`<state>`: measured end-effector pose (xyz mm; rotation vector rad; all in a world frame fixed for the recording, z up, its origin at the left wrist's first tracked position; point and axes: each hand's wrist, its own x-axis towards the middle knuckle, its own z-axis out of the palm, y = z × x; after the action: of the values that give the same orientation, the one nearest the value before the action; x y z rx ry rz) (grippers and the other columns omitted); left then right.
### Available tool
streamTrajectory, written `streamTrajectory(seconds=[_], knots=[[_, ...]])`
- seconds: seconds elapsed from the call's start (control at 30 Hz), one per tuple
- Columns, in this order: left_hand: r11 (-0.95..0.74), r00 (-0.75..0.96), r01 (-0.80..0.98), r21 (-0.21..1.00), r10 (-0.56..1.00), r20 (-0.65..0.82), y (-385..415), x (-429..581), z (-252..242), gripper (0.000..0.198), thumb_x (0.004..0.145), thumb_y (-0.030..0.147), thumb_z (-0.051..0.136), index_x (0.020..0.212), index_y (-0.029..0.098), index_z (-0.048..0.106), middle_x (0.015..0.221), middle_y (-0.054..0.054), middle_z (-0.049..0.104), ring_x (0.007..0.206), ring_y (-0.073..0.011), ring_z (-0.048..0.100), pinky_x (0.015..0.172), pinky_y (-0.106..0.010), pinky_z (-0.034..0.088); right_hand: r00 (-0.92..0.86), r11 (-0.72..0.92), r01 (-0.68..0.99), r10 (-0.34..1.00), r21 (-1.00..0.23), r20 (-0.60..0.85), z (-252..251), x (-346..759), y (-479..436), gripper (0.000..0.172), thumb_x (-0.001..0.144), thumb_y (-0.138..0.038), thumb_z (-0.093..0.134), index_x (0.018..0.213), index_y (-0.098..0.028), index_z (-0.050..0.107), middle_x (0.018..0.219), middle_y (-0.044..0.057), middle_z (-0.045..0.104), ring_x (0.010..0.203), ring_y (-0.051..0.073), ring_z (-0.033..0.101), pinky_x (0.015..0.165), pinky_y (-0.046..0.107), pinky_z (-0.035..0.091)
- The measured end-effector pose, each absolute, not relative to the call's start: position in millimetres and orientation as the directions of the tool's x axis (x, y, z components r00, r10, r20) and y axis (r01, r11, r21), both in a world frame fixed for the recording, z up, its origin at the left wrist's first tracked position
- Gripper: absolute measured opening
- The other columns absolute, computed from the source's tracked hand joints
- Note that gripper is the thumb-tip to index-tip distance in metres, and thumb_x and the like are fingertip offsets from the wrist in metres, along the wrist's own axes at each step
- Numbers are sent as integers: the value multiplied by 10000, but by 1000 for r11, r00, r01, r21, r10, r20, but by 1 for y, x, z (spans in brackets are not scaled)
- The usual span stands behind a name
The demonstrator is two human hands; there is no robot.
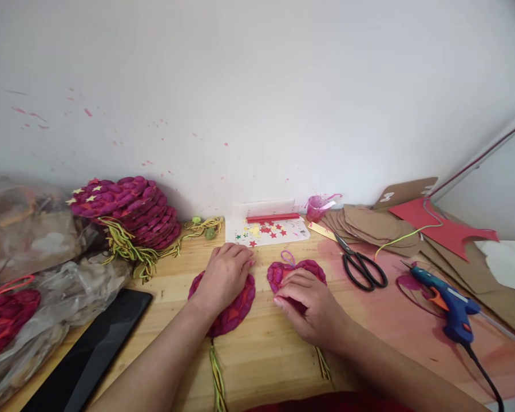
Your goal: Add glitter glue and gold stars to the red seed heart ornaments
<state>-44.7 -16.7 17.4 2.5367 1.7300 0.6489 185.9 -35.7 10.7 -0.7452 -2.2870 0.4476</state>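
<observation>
Two magenta padded ornaments lie side by side on the wooden table, with yellow-green tassels hanging toward me. Over the left, round ornament point(233, 320) is my left hand point(227, 274), its fingers bent and pressed together; anything between the fingertips is hidden. My right hand point(313, 303) covers much of the right ornament point(277, 274), which has a small purple loop point(288, 257) at its top. The fingers of that hand are curled, thumb close to the index finger, and I cannot make out what they hold. Beyond both hands, small stars point(266, 229) lie on white paper point(236, 233).
At the left stand a stack of similar ornaments point(154, 209), plastic bags point(90, 286) and a black phone-like slab point(94, 355). Rightward lie scissors point(363, 269), cardboard discs point(369, 223), red paper point(438, 223) and a blue glue gun point(452, 306) with its cord. A pink cup point(315, 209) stands behind.
</observation>
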Motion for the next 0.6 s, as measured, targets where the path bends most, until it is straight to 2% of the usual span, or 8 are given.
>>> streamTrajectory(seconds=[0.1,0.23,0.3,0.37,0.47,0.6], knots=[[-392,325,897,204,898,296,-16,-43,16,245,1015,232,492,1171,198,679,1228,-77,708,1131,-254,611,956,-421,454,-570,760,419,646,-497,508,17,188,-32,98,929,-180,586,861,-198,653,848,48,701,870,206,605,848,382,475],[-409,362,901,144,892,270,-18,-39,14,319,1037,317,457,1260,192,647,1345,-90,659,1215,-276,580,1010,-437,434,-614,762,499,646,-412,453,41,190,-14,154,959,-201,539,955,-186,692,913,73,720,967,230,607,929,404,454],[-410,369,903,125,892,261,-18,-38,11,362,1039,354,446,1304,185,626,1391,-97,633,1250,-289,562,1033,-449,418,-624,733,596,679,-327,387,55,188,4,214,972,-180,496,1006,-160,706,966,94,727,961,230,605,911,390,448],[-407,368,906,115,893,258,-17,-39,7,387,1037,378,443,1324,184,616,1407,-98,624,1272,-298,548,1041,-456,406,-624,679,711,729,-184,280,64,183,27,257,976,-190,475,1054,-146,717,1013,121,727,997,255,596,935,407,422],[-404,364,909,107,892,269,-15,-40,2,395,1033,392,445,1327,192,617,1408,-92,626,1278,-306,540,1039,-465,393,-507,509,861,856,7,100,65,174,65,345,991,-201,411,1147,-162,716,1110,151,709,1087,293,572,945,417,399],[-407,368,908,101,889,272,-14,-40,0,394,1027,397,454,1325,196,615,1400,-95,630,1256,-305,548,1030,-468,387,-445,444,894,896,68,6,52,165,101,327,936,-187,470,1116,-177,744,1124,173,705,1135,342,570,887,425,418]])
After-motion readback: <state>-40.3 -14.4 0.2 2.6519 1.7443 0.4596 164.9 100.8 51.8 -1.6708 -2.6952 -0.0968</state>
